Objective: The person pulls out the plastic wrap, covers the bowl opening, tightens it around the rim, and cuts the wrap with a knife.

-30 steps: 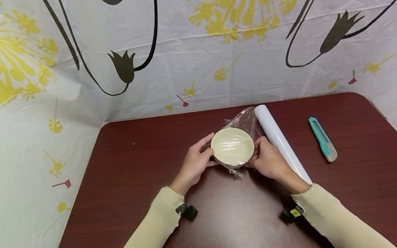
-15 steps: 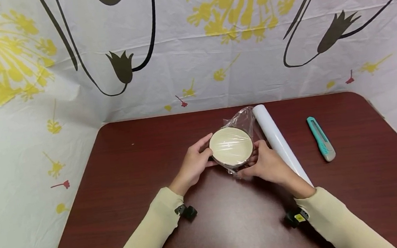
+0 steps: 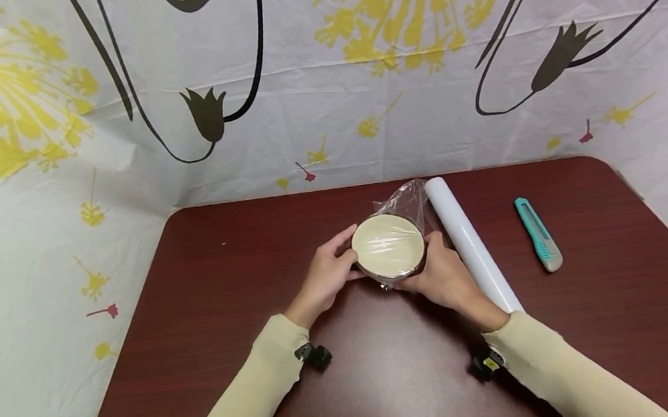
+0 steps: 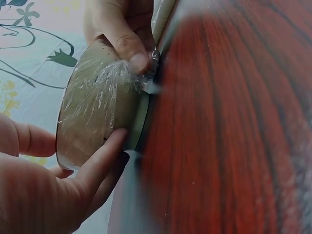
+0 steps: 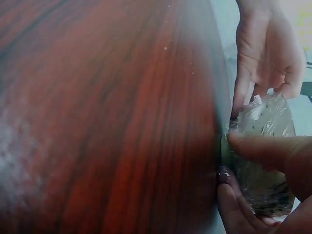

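A round bowl (image 3: pixel 389 247) with a cream inside stands mid-table, clear plastic wrap (image 3: pixel 410 200) stretched tight across its mouth. My left hand (image 3: pixel 324 275) grips its left side, with thumb and fingers spread around the wall. On the opposite side my right hand (image 3: pixel 444 274) curls round the bowl. Its thumb presses bunched plastic wrap (image 4: pixel 117 73) against the outer wall near the base, as the left wrist view shows. Loose film still fans out beyond the far rim. In the right wrist view, crinkled wrap covers the bowl's speckled side (image 5: pixel 265 183).
A white roll (image 3: pixel 473 242) lies slanted just right of the bowl, partly behind my right forearm. Farther right is a teal and grey utility knife (image 3: pixel 538 236). The dark red table (image 3: pixel 243 271) ends at a patterned cloth backdrop (image 3: pixel 300 104).
My right hand has shifted its hold on the bowl's near right side, and the wrap tail that stuck out there is now folded in against the wall. The left hand keeps its grip.
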The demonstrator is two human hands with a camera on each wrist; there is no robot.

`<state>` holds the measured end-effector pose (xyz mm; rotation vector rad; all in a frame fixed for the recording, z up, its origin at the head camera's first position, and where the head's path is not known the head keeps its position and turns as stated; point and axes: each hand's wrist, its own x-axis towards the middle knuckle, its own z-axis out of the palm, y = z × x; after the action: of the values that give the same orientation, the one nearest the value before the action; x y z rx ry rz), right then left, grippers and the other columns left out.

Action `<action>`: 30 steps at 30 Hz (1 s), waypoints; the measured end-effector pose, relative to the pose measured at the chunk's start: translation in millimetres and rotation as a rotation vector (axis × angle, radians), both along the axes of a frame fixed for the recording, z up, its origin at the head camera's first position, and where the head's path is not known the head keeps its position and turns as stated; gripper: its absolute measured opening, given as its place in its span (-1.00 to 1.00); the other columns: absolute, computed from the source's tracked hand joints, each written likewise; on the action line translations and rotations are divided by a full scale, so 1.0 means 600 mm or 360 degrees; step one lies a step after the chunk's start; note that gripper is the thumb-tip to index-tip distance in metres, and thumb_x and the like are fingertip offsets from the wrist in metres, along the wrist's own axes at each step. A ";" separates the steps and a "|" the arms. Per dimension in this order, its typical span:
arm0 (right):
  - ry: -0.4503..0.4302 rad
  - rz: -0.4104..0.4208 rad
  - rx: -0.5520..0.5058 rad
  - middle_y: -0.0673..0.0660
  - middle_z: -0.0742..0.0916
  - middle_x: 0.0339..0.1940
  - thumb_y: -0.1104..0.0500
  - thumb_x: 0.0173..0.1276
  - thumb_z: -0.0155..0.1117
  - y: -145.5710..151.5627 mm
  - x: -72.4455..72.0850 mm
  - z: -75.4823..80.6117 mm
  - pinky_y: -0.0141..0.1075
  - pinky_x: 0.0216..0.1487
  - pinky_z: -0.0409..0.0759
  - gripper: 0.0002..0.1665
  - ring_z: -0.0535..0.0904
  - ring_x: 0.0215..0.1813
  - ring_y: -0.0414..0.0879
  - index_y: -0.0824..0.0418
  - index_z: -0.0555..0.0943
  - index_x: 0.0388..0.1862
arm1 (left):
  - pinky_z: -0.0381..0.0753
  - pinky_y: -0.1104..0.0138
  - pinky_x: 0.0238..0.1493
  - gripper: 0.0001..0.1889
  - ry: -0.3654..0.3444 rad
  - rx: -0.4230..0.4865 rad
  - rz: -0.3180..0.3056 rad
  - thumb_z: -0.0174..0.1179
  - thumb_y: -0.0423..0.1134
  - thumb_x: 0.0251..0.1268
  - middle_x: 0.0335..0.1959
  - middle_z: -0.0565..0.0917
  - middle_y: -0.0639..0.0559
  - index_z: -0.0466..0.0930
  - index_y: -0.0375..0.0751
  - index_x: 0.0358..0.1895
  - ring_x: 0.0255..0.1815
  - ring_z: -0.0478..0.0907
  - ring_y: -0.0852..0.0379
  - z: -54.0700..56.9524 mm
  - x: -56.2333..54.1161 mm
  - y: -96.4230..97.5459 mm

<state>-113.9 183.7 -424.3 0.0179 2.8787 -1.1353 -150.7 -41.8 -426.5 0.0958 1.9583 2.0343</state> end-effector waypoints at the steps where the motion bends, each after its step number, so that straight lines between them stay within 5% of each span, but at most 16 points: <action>1: 0.0010 -0.0003 0.0003 0.57 0.73 0.08 0.05 0.03 0.88 0.001 0.000 -0.002 0.24 0.12 0.69 0.11 0.73 0.14 0.43 0.48 0.33 0.30 | 0.84 0.06 0.07 -0.31 -0.0001 0.0006 -0.0001 -0.03 -0.52 0.52 0.65 0.40 -0.21 0.35 -0.22 0.71 0.20 0.70 -0.07 -0.001 0.000 0.000; 7: 0.0038 -0.0019 -0.0107 0.28 0.80 -0.24 0.27 0.12 0.74 0.010 -0.001 -0.010 -0.10 -0.20 0.73 -0.22 0.77 -0.27 0.08 0.41 0.40 0.14 | 0.85 0.08 0.04 -0.30 -0.0009 0.0011 0.0001 -0.03 -0.54 0.49 0.59 0.47 -0.25 0.36 -0.23 0.69 0.15 0.70 -0.04 -0.003 -0.002 0.000; 12: -0.0115 -0.0048 -0.0626 0.29 0.78 -0.18 0.52 0.24 0.48 0.013 0.000 -0.014 -0.44 -0.29 0.68 -0.41 0.70 -0.32 -0.23 0.47 0.36 0.14 | 0.85 0.08 0.05 -0.31 -0.0015 -0.0007 -0.0003 -0.02 -0.52 0.51 0.59 0.47 -0.24 0.36 -0.22 0.70 0.16 0.70 -0.03 -0.002 -0.004 0.000; 18: -0.0282 -0.0075 -0.1129 0.34 0.66 -0.07 0.68 0.41 0.12 0.012 0.003 -0.005 -0.37 -0.07 0.81 -0.55 0.71 -0.21 -0.22 0.56 0.27 0.20 | 0.85 0.08 0.07 -0.31 -0.0022 0.0004 -0.0011 -0.02 -0.52 0.52 0.61 0.45 -0.25 0.34 -0.23 0.71 0.17 0.69 -0.03 0.000 -0.003 -0.001; 24: -0.0234 -0.0028 -0.0999 0.28 0.71 -0.15 0.59 0.50 -0.03 0.021 0.002 -0.001 -0.37 -0.12 0.79 -0.73 0.67 -0.25 -0.21 0.56 0.35 0.14 | 0.85 0.07 0.06 -0.31 -0.0017 0.0006 -0.0008 -0.02 -0.52 0.52 0.62 0.43 -0.26 0.35 -0.23 0.70 0.17 0.69 -0.05 -0.001 -0.003 -0.003; 30: -0.0103 -0.0038 -0.0599 0.21 0.78 -0.27 0.51 0.28 0.29 0.025 -0.001 -0.003 -0.40 -0.40 0.52 -0.65 0.58 -0.44 -0.15 0.41 0.45 0.01 | 0.84 0.06 0.08 -0.31 -0.0020 -0.0004 -0.0016 -0.03 -0.52 0.53 0.61 0.45 -0.26 0.35 -0.22 0.71 0.19 0.69 -0.06 -0.003 -0.004 -0.003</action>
<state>-114.2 199.0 -426.2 0.0736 2.5694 -1.6271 -153.1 -43.6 -428.2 0.0918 1.9486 2.0210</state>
